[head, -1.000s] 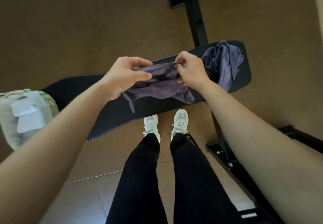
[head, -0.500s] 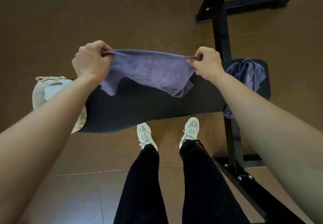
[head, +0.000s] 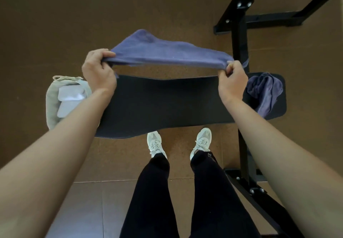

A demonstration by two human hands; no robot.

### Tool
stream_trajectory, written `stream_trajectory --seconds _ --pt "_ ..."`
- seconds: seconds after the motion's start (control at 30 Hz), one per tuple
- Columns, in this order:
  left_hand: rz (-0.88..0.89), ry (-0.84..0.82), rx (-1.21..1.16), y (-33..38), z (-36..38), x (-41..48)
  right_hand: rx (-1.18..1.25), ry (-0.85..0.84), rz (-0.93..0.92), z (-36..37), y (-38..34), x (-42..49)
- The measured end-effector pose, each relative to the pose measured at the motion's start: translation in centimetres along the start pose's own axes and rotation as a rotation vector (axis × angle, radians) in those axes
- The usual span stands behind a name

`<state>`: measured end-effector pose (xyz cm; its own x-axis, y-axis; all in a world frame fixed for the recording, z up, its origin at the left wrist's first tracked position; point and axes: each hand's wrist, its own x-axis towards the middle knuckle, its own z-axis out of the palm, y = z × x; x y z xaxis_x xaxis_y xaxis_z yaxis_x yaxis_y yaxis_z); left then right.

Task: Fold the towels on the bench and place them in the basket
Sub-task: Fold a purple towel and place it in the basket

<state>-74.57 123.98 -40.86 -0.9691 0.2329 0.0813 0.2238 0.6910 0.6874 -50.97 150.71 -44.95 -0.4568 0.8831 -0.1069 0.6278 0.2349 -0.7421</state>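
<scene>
A purple towel point(head: 167, 52) is stretched out in the air above the far edge of the black bench point(head: 167, 104). My left hand point(head: 99, 70) grips its left corner and my right hand point(head: 232, 78) pinches its right corner. The cloth billows away from me, beyond the bench. A second purple towel point(head: 265, 91) lies crumpled on the bench's right end. The grey fabric basket point(head: 52, 100) stands on the floor at the bench's left end, with folded white towels point(head: 69, 98) inside; my left forearm covers part of it.
A black metal frame point(head: 239, 33) rises behind the bench at the right, and its base bars point(head: 259, 197) run along the floor near my right leg. My feet in white shoes point(head: 156, 144) stand on the brown floor just in front of the bench.
My hands have moved apart and lifted the towel off the bench, from bunched to stretched. It now swings out away from me instead of hanging down.
</scene>
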Motion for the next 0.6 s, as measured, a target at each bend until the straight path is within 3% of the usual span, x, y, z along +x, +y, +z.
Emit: stream_trajectory --seconds 0.1,0.3,0.47,0.53,0.6 --pt "-0.101 -0.105 -0.013 -2.7 0.8 -3.6 -0.061 -0.059 0.041 0.2 3.4 -2.7" --pt "-0.152 -0.496 0.359 -10.7 4.1 -12.5 -0.268 -0.312 0.166 3.2 11.4 -8.4" --pt "-0.453 -0.910 0.669 -15.5 8.5 -17.3 -0.551 -0.753 0.426 6.0 17.2 -10.7" --pt "-0.536 -0.949 0.732 -16.3 9.7 -18.5 -0.631 -0.843 0.477 7.0 18.1 -11.0" --pt "-0.447 -0.904 0.739 -16.6 10.8 -19.1 -0.620 -0.832 0.473 8.2 17.9 -11.1"
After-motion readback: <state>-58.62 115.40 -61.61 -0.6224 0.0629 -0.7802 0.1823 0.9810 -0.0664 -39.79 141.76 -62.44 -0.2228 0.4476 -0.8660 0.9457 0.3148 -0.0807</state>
